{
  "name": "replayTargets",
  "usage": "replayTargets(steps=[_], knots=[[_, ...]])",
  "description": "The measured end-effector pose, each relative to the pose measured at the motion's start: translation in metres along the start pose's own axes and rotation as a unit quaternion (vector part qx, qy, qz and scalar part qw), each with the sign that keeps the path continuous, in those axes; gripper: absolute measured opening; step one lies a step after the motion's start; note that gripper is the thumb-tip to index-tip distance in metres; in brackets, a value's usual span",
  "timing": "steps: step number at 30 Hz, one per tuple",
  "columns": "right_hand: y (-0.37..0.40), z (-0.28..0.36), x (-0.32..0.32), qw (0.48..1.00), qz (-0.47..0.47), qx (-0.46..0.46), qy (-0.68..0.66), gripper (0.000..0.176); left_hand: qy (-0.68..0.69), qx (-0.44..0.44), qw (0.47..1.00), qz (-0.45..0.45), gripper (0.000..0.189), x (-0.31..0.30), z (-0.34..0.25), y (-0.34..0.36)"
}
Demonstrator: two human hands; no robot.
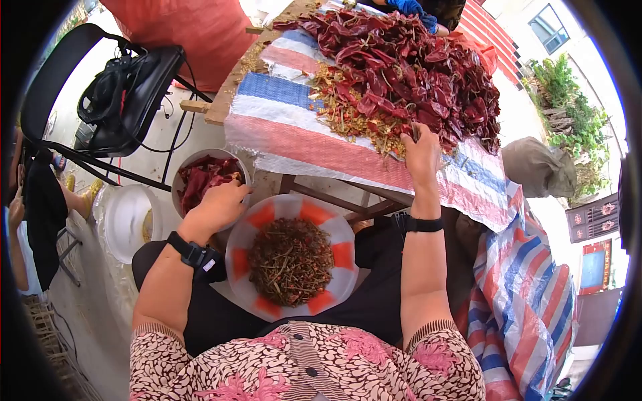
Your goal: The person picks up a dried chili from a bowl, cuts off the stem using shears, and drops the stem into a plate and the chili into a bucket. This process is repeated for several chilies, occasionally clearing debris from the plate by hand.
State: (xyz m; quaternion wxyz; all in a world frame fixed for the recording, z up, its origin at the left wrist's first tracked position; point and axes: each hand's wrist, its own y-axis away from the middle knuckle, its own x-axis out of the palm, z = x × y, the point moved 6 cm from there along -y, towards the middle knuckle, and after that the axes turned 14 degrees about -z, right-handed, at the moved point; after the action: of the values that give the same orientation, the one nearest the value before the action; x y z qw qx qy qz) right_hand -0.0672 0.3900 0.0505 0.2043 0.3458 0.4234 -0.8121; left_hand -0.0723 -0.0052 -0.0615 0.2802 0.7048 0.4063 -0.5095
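Note:
My left hand point(224, 199) is over a round bowl point(175, 190) of dark red dried chili peppers point(204, 175). Its fingers are slightly apart and bent down at the peppers, nothing plainly gripped. At the front edge of a big heap of dried chili peppers point(401, 67), my right hand point(422, 152) is closed, with a dark red dried chili pepper point(415, 131) pinched at the fingertips. Yellow seeds and pepper bits point(354, 113) lie beside it on the striped woven sheet point(301, 144). Between my legs sits an orange-and-white basin point(239, 267) of stems and scraps point(291, 262).
A black chair point(57, 60) with a black bag point(127, 100) stands at left, by a large red sack point(194, 40). Below it is a white tub point(124, 224). Another person's blue-gloved hand point(408, 7) is behind the heap. At right are a sack point(538, 167) and striped sheeting point(528, 287).

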Motion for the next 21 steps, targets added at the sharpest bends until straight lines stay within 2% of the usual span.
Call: replayTargets(steps=[4,7,8,9,11,12,14,15,17,18,21], knots=[[0.004,0.009,-0.012,1.0,-0.004,0.016,-0.006,0.029,0.046,0.029,0.998,-0.035,0.035,-0.008,-0.011,0.0],[0.001,0.009,-0.021,0.985,-0.116,0.039,-0.122,0.037,0.083,0.059,0.993,-0.053,0.034,-0.013,-0.019,-0.003],[0.002,0.013,-0.027,0.973,-0.179,-0.008,-0.144,0.031,0.095,0.069,0.991,-0.057,0.033,-0.016,-0.022,-0.005],[0.006,0.022,-0.028,0.946,-0.151,-0.003,-0.287,0.03,0.191,0.04,0.981,-0.02,0.034,-0.022,-0.03,-0.007],[0.025,0.049,-0.032,0.829,-0.077,0.008,-0.554,0.028,0.376,-0.021,0.925,0.052,0.036,-0.038,-0.054,-0.007],[0.037,0.056,-0.026,0.841,-0.011,-0.011,-0.541,0.033,0.454,-0.019,0.89,0.044,0.039,-0.04,-0.06,-0.008],[0.07,0.085,-0.019,0.813,0.121,-0.012,-0.57,0.034,0.598,-0.015,0.801,0.024,0.045,-0.041,-0.069,-0.008],[0.088,0.101,-0.015,0.793,0.185,-0.012,-0.581,0.035,0.625,-0.012,0.78,0.007,0.047,-0.042,-0.072,-0.009],[0.114,0.122,-0.009,0.77,0.243,-0.035,-0.589,0.037,0.675,-0.002,0.737,-0.027,0.051,-0.045,-0.077,-0.011],[0.127,0.127,-0.003,0.747,0.277,-0.018,-0.604,0.038,0.683,-0.002,0.73,-0.022,0.051,-0.046,-0.079,-0.012],[0.143,0.14,0.002,0.761,0.3,-0.048,-0.573,0.036,0.685,0.013,0.728,-0.002,0.05,-0.047,-0.08,-0.014]])
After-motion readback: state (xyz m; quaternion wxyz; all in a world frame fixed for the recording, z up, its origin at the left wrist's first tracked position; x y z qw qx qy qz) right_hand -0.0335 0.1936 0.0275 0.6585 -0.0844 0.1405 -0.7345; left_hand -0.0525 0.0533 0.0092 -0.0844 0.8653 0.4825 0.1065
